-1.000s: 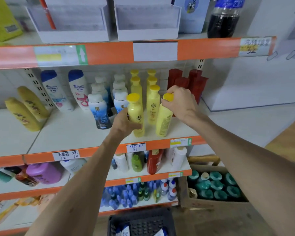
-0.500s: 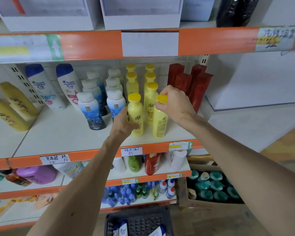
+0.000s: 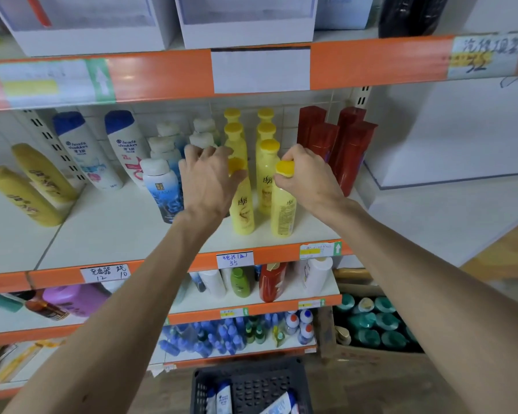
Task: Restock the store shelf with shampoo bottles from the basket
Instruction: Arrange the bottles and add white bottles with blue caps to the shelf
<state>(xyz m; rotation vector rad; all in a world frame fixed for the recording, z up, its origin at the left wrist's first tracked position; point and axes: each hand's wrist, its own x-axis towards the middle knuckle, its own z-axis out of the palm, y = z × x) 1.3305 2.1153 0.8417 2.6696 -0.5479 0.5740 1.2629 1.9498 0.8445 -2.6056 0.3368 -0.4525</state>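
Our right hand (image 3: 308, 179) curls round the yellow cap (image 3: 284, 169) of the front yellow shampoo bottle (image 3: 283, 209), which stands on the shelf (image 3: 117, 228) straight below those fingers. Our left hand (image 3: 208, 182) is spread, fingers straight, holding nothing, its thumb side just beside the neighbouring yellow bottle (image 3: 243, 212). Judgement: twist by the cap, base flat, until the label matches the neighbour's, in line with the row (image 3: 266, 147) beyond our knuckles. The basket (image 3: 296, 383) below our wrists holds more.

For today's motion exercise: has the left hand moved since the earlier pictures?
Yes. The left hand has let go of the front-left yellow bottle and risen level with its cap.
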